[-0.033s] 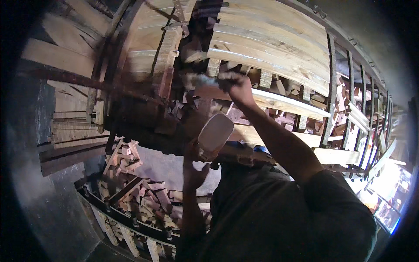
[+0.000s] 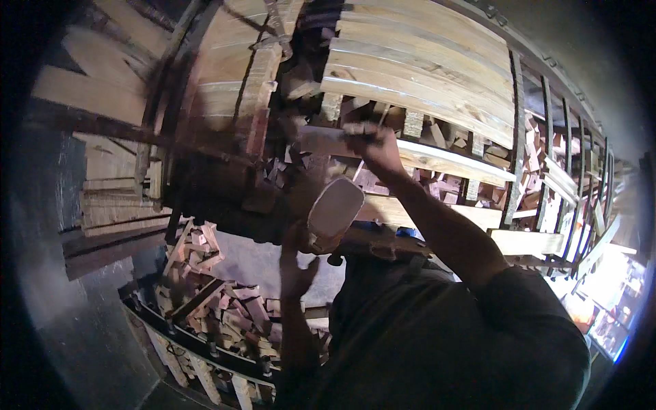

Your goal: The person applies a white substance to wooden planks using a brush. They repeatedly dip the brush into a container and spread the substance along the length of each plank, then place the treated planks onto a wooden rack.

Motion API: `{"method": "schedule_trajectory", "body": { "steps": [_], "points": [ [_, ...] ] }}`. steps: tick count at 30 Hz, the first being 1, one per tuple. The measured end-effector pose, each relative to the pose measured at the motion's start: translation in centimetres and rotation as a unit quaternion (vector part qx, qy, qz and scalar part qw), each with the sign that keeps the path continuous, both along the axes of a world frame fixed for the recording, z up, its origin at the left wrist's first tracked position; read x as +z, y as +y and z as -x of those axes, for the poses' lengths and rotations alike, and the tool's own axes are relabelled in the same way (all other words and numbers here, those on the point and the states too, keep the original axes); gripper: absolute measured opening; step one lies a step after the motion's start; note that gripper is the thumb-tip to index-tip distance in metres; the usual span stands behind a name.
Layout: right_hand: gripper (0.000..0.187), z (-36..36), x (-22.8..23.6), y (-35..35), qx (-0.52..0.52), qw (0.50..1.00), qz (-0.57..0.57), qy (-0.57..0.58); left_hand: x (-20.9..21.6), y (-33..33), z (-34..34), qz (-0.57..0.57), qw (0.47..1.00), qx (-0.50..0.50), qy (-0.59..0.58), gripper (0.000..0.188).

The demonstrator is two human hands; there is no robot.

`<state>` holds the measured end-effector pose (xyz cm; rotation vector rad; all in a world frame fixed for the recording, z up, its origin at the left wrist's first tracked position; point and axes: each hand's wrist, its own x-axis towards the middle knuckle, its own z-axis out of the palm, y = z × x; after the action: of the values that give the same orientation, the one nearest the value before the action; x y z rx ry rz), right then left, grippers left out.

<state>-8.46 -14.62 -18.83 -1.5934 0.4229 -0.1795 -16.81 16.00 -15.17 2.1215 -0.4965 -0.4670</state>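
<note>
My left hand (image 2: 295,270) is closed round the side of a container with a pale oval top (image 2: 335,207), held in front of my body. Its contents look whitish and flat; part of the fingers lies in shadow behind it. Over the left part of a long wooden board (image 2: 451,160) is my right hand (image 2: 374,145). Its fingers are curled together, and what they pinch is smeared and too small to name. The board lies across a slatted wooden frame, its left end dim beneath the hand.
Pale planks (image 2: 424,68) lie side by side beyond the board. Wood offcuts (image 2: 236,311) fill a metal-railed bin at lower left. A dark metal bar (image 2: 102,126) crosses the left side. Dark upright bars (image 2: 547,157) stand at right, with more scraps between them.
My right hand has shifted slightly, and the bluish blur to its left no longer shows. The container in my left hand has moved only a little.
</note>
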Motion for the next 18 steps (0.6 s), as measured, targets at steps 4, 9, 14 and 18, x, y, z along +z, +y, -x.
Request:
{"method": "schedule_trajectory", "body": {
  "steps": [4,9,14,18],
  "points": [
    [0.021,8.8,-4.4,2.0,0.116,0.931,0.340,-0.063,-0.9,2.0,-4.9,0.050,0.987,0.135,0.077,0.051],
    [0.036,12.1,1.1,0.6,0.247,0.939,0.206,0.125,-1.7,-3.1,-12.8,0.000,0.995,0.071,0.066,0.048],
    [0.042,18.5,-6.1,-11.2,-0.152,0.955,0.218,0.129,-8.2,-5.8,-19.8,0.043,0.964,0.046,0.259,0.059],
    [0.038,30.3,-12.0,-25.2,-0.517,0.808,0.140,0.244,-10.6,-10.7,-21.7,-0.060,0.981,0.062,0.176,0.061]
  ]
}}
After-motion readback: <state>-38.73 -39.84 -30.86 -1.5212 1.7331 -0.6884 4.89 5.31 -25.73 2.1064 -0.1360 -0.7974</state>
